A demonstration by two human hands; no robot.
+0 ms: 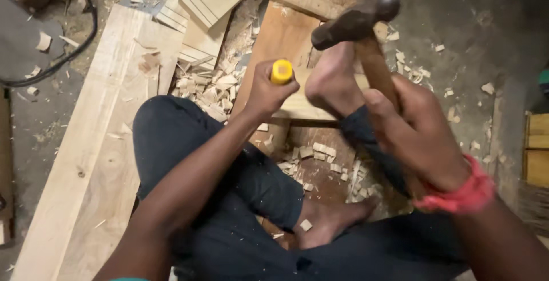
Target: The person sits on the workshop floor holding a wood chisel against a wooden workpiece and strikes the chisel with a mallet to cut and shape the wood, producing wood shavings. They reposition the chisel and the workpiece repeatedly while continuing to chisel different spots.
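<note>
My left hand [264,91] is closed around a chisel whose yellow handle end [281,72] sticks up out of the fist; the blade is hidden. My right hand [422,132], with a red thread band at the wrist, grips the wooden handle of a hammer [355,22], whose dark metal head is raised above and to the right of the chisel. A pale wooden piece [298,105] lies under the chisel, pinned by my bare foot [333,81]. My other foot [326,221] rests on the floor below.
A long pale plank [97,144] lies at the left. Grooved boards [203,6] sit at the top. Wood chips [211,89] are piled between them and scattered on the floor. A black cable [80,35] curves at the top left. Wooden blocks [537,149] stand at the right edge.
</note>
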